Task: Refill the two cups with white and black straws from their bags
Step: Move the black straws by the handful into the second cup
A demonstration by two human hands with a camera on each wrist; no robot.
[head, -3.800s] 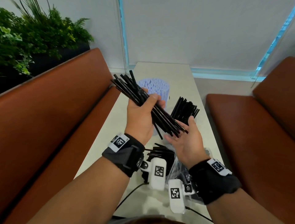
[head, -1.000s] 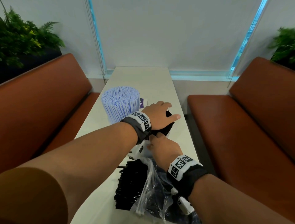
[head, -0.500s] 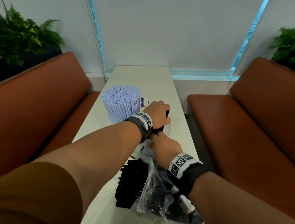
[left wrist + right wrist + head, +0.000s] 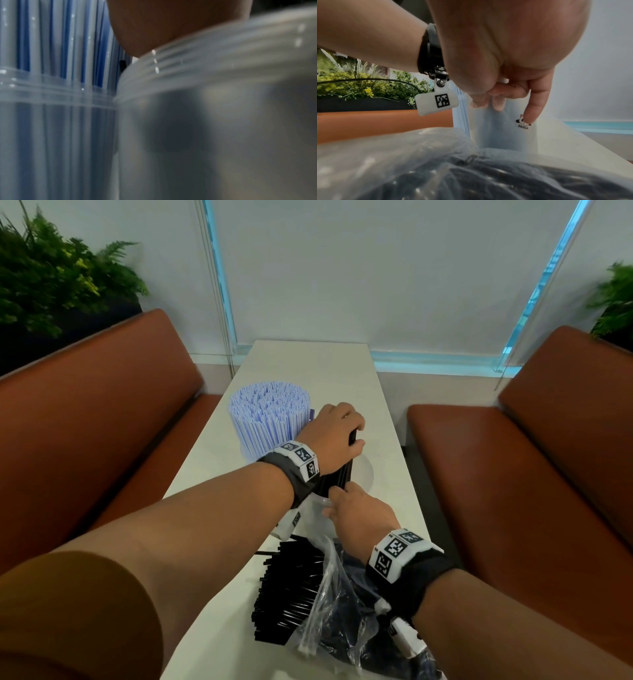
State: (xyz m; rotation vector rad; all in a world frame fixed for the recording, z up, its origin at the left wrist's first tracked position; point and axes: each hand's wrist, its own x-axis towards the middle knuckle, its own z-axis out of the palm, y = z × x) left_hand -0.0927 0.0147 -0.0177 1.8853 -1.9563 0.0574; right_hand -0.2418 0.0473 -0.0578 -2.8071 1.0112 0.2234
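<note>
My left hand (image 4: 349, 440) grips a bunch of black straws (image 4: 342, 477) that stands upright in a clear plastic cup (image 4: 368, 477). Just in front, my right hand (image 4: 332, 503) holds that cup at its near rim. In the right wrist view the right index finger (image 4: 534, 105) lies down the cup wall (image 4: 505, 128) beside a panda logo. A second cup packed with white straws (image 4: 270, 419) stands to the left, touching distance from my left wrist. The left wrist view shows only the clear cup (image 4: 205, 121) and the white straws (image 4: 51, 40) up close.
A clear bag (image 4: 329, 604) with black straws (image 4: 291, 587) spilling out lies on the narrow white table (image 4: 308, 364) near me, under my right wrist. Brown benches (image 4: 102, 412) flank the table on both sides. Plants (image 4: 51, 278) stand behind the left bench.
The black bunch, held in the air 3.8 s ago, now stands in the clear cup. Over the last second my left fingers have curled tighter round its top; the right hand stays at the rim.
</note>
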